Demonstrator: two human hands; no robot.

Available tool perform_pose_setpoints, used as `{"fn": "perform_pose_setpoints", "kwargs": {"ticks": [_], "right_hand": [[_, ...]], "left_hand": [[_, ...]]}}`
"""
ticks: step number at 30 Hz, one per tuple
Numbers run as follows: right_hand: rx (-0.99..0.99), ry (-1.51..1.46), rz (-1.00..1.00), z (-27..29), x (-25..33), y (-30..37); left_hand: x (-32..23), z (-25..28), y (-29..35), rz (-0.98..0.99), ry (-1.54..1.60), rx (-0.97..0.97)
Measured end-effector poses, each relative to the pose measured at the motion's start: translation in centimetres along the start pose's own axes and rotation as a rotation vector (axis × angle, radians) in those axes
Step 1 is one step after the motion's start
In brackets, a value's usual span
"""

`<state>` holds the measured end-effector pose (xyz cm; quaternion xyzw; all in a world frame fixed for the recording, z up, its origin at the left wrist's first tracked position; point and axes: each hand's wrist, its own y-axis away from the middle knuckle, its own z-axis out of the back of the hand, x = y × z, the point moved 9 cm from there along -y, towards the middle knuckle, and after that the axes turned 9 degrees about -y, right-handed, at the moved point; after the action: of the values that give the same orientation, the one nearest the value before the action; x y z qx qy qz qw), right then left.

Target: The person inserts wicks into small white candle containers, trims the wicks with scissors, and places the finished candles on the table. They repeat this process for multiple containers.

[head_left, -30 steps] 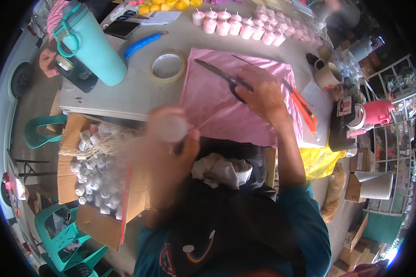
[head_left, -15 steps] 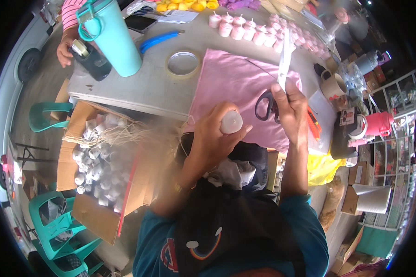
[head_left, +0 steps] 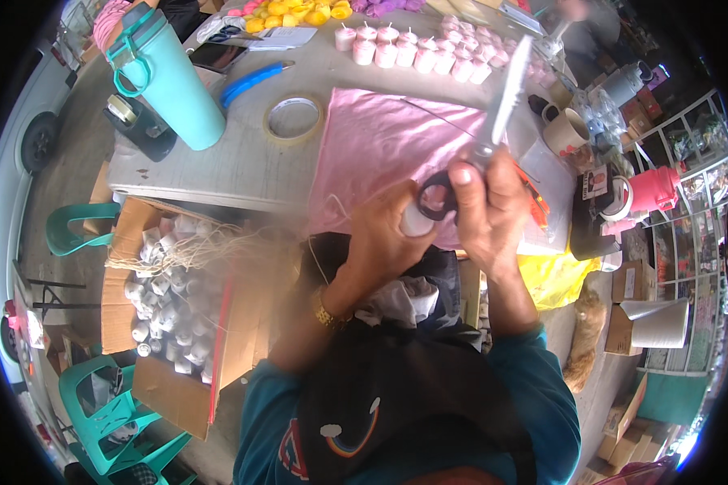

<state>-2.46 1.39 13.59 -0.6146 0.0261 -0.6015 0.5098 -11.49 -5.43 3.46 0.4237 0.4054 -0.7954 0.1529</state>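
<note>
My left hand [head_left: 384,230] is wrapped round a short white candle [head_left: 417,221], held above the near edge of a pink cloth [head_left: 380,133]. My right hand [head_left: 493,206] grips a pair of scissors [head_left: 437,196] near the pivot, blades pointing up and away. One black handle loop lies over the top of the candle, seemingly touching it, and hides part of it. Both hands are close together in front of my body. Left of me, a cardboard box [head_left: 170,392] holds many white candles [head_left: 174,315] with long pale wicks [head_left: 190,250].
Rows of pink candles [head_left: 404,52] stand at the table's far side. A tape roll [head_left: 294,120], blue-handled cutter [head_left: 255,83], turquoise tumbler [head_left: 174,89] and tape dispenser [head_left: 141,129] are on the left. A mug [head_left: 564,129] and orange cutter [head_left: 534,198] lie right. A cat [head_left: 586,339] is on the floor.
My right hand has brought the scissors left and turned their handle loop onto the candle. My left hand has tilted the candle and lowered slightly. The other person's hand has left the tape dispenser.
</note>
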Motion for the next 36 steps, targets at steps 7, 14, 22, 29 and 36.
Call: {"fn": "perform_pose_setpoints", "kwargs": {"ticks": [7, 14, 22, 29, 36], "right_hand": [[0.015, 0.102, 0.302, -1.2, 2.8, 0.3], [-0.219, 0.039, 0.116, 1.2, 1.3, 1.2], [-0.37, -0.465, -0.096, 4.8, -3.6, 1.8], [0.074, -1.092, -0.551, -1.9, -9.3, 5.8], [0.085, -1.236, -0.701, -3.0, -8.9, 7.3]], "left_hand": [[-0.2, 0.6, -0.4, -0.062, -0.016, -0.064], [-0.6, 0.4, -0.6, -0.101, 0.042, -0.041], [-0.7, 0.7, -0.7, -0.061, 0.058, -0.035], [-4.1, 2.4, -1.0, -0.168, 0.355, 0.048], [-5.8, 4.3, -0.7, -0.166, 0.552, 0.168]]}}
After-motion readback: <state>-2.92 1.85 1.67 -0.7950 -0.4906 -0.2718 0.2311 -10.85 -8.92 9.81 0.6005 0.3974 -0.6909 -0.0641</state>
